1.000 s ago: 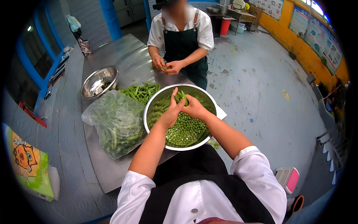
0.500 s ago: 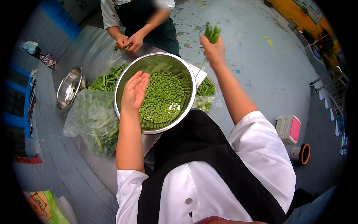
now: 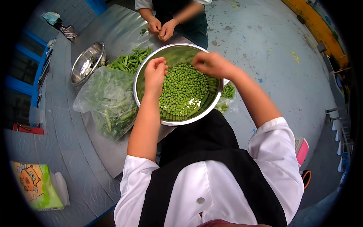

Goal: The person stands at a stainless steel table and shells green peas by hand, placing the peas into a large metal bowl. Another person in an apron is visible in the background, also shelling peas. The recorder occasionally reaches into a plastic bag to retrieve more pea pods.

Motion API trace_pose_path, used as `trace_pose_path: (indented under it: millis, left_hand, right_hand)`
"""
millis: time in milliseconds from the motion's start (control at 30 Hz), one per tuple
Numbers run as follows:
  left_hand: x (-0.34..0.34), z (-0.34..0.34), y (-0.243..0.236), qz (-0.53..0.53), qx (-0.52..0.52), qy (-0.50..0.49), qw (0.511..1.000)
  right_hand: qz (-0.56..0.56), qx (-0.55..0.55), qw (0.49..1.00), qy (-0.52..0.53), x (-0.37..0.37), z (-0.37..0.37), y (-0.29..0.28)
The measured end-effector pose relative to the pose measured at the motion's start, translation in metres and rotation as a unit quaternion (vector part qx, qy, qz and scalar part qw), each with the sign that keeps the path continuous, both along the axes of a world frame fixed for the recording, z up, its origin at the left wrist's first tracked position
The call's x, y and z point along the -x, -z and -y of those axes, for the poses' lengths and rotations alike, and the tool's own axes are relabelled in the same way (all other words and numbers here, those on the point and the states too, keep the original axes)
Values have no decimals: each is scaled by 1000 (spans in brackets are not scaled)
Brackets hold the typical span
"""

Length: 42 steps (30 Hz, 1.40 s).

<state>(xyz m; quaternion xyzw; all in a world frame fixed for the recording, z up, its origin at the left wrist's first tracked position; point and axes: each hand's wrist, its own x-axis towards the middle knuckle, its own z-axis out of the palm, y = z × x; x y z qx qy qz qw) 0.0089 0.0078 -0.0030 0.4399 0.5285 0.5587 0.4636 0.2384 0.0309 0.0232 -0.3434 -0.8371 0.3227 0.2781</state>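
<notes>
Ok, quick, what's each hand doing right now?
Left hand: fingers curled over the bowl; can't tell whether it holds anything.
Right hand: fingers bent over the bowl, blurred; grip can't be told.

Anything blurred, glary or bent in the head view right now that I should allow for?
Head view: the right hand is smeared with blur, while the peas look fairly crisp. Also in the head view: pale sheen on the steel table, and straight lines bowing toward the black, rounded rim.
</notes>
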Motion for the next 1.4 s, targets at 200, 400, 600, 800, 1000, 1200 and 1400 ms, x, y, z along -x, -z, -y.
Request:
trace_pose_path:
  millis: [200, 400, 600, 800, 1000, 1200, 1400]
  left_hand:
    - [4, -6, 3, -16, 0, -36, 999]
    - [5, -1, 2, -30, -18, -37, 999]
    - [0, -2, 1, -20, -35, -36, 999]
    - [9, -7, 15, -42, -54, -35, 997]
    - [5, -15, 30, -109, -67, -46, 991]
    - [5, -12, 27, -122, -55, -58, 989]
    - [5, -7, 24, -124, -58, -43, 990]
  right_hand:
    - [520, -29, 841, -145, 58, 7, 47]
    - [185, -85, 978, -44, 34, 1, 18]
    - [144, -227, 905, 331, -57, -22, -7]
    - [269, -63, 959, -68, 5, 14, 1]
    - [584, -16, 777, -234, 55, 17, 58]
    - [596, -121, 760, -229, 51, 23, 64]
    - [464, 55, 868, -166, 51, 10, 18]
